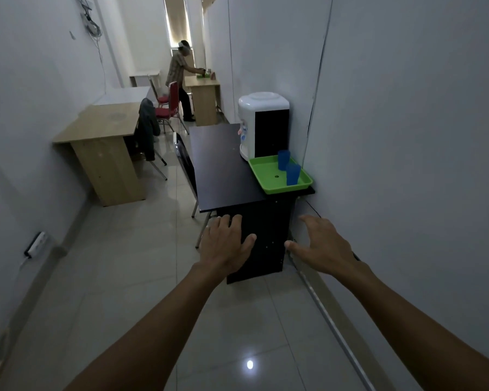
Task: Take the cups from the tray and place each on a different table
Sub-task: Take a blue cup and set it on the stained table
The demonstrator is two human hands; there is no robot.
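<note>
Both forearms are extending forward from the bottom of the frame, with the left hand (226,244) and the right hand (325,245) hovering level, fingers spread and relaxed, holding nothing. Two blue cups (283,160) (293,174) are standing upright on the green tray (268,179), which is sitting at roughly 1 o'clock from the hands on the near right corner of the black table (220,165). The cups are standing close together along the tray's right edge, the nearer one toward the front corner; whether they are touching cannot be told. Judged from this, no cup has yet been lifted and the approach is under way. For a clean pick, the operator should be closing the remaining gap first, then taking the nearer cup around its side wall, lifting straight up so that it is not knocking its neighbour or dragging the tray toward the table edge. A white water dispenser (261,119) is standing directly behind the tray at 12 o'clock, limiting reach from the rear. Count: two cups, one tray, one dispenser. A wooden desk (102,131) is standing at 10 o'clock, and another wooden desk (205,94) is standing at 12 o'clock, where a second person (178,77) is working; with the black table, three tables are plainly counted. Two red chairs (167,104) are standing between the desks.
</note>
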